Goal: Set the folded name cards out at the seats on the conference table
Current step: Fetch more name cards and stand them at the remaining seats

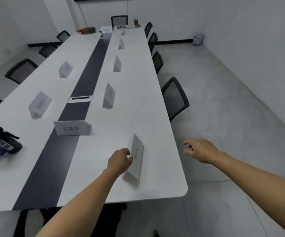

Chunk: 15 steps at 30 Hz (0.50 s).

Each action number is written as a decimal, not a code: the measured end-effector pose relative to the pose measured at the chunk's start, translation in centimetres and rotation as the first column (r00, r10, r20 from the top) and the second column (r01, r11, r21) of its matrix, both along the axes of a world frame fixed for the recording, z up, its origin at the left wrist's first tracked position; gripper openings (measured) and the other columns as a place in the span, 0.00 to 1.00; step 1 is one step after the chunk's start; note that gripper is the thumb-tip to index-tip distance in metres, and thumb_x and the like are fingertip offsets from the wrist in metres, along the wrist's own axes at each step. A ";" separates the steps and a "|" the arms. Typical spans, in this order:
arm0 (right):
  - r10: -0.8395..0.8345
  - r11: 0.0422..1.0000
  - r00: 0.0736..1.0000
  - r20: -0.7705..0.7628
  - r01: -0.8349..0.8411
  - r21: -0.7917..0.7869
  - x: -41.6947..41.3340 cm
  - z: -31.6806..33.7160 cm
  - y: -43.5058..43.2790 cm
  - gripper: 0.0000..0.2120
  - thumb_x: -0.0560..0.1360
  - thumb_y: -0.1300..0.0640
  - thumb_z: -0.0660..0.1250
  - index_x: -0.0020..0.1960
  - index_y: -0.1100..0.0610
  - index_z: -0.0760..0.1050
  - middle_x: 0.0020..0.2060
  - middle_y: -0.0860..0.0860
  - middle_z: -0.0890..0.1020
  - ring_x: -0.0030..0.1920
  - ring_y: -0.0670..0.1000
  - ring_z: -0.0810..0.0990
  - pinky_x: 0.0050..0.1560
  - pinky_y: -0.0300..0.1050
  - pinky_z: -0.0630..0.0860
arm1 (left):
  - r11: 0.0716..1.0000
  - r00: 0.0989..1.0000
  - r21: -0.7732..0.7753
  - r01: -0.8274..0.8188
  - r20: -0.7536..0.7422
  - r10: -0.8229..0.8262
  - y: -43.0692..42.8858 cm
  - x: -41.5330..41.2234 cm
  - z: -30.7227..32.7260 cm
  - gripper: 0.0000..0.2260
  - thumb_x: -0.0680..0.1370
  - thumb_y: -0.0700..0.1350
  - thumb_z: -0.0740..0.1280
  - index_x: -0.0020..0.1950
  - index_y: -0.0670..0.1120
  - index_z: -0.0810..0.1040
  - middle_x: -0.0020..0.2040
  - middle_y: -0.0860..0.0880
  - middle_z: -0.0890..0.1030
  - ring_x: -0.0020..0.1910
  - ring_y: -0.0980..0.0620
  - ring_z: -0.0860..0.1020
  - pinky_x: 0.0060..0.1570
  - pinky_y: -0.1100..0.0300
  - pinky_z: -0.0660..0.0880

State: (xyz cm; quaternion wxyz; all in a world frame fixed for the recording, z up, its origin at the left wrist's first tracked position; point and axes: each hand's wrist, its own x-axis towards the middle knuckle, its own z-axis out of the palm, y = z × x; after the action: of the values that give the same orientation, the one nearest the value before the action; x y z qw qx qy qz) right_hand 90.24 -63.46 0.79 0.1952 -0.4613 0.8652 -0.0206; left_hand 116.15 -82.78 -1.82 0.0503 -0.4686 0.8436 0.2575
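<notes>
Here, the left hand (119, 161) pinches a tent-folded white card (137, 152).

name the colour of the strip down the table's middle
Dark grey strip, flanked by white tabletop; clearest in the head view.

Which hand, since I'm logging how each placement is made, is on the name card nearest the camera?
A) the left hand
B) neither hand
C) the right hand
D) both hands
A: the left hand has its grip on the near name card, fingers curled at its edge, while the right hand hangs open past the table edge, holding nothing.
</notes>
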 end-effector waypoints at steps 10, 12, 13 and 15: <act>0.445 0.894 0.895 0.037 -0.446 0.035 -3.7 -3.7 -18.0 0.20 0.79 0.45 0.61 0.69 0.47 0.69 0.61 0.47 0.79 0.59 0.50 0.77 0.52 0.45 0.72 | 0.928 0.946 0.216 -0.304 0.186 0.267 -2.3 -2.3 -5.2 0.30 0.72 0.59 0.69 0.69 0.47 0.67 0.64 0.49 0.73 0.59 0.48 0.74 0.51 0.56 0.73; 0.529 0.845 0.846 0.064 -0.532 0.049 -4.9 -4.9 -21.4 0.20 0.79 0.46 0.61 0.69 0.48 0.69 0.61 0.48 0.79 0.59 0.51 0.77 0.53 0.46 0.72 | 0.878 0.906 0.250 -0.409 0.226 0.358 -2.5 -3.7 -6.0 0.30 0.72 0.59 0.70 0.68 0.47 0.66 0.63 0.48 0.73 0.58 0.48 0.75 0.49 0.56 0.73; 0.563 0.822 0.824 0.071 -0.566 0.057 -5.2 -5.4 -22.7 0.20 0.78 0.46 0.61 0.69 0.48 0.69 0.61 0.48 0.79 0.59 0.51 0.77 0.54 0.46 0.73 | 0.848 0.883 0.265 -0.459 0.245 0.401 -2.2 -4.1 -6.3 0.29 0.72 0.58 0.69 0.68 0.47 0.66 0.62 0.47 0.73 0.56 0.48 0.75 0.48 0.56 0.73; 0.621 0.778 0.781 0.068 -0.625 0.066 -5.8 -6.1 -25.3 0.21 0.78 0.47 0.61 0.70 0.47 0.67 0.61 0.49 0.78 0.60 0.52 0.76 0.56 0.48 0.74 | 0.796 0.840 0.280 -0.536 0.272 0.470 -1.9 -4.7 -6.6 0.26 0.74 0.55 0.68 0.68 0.46 0.67 0.61 0.47 0.73 0.54 0.49 0.75 0.46 0.57 0.73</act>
State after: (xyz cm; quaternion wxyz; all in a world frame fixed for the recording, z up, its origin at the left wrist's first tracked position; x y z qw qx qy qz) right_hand 84.45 -88.73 -5.31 0.2288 -0.7121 0.6598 0.0721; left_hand 111.47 -84.67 -8.43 0.1409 -0.6825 0.6205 0.3595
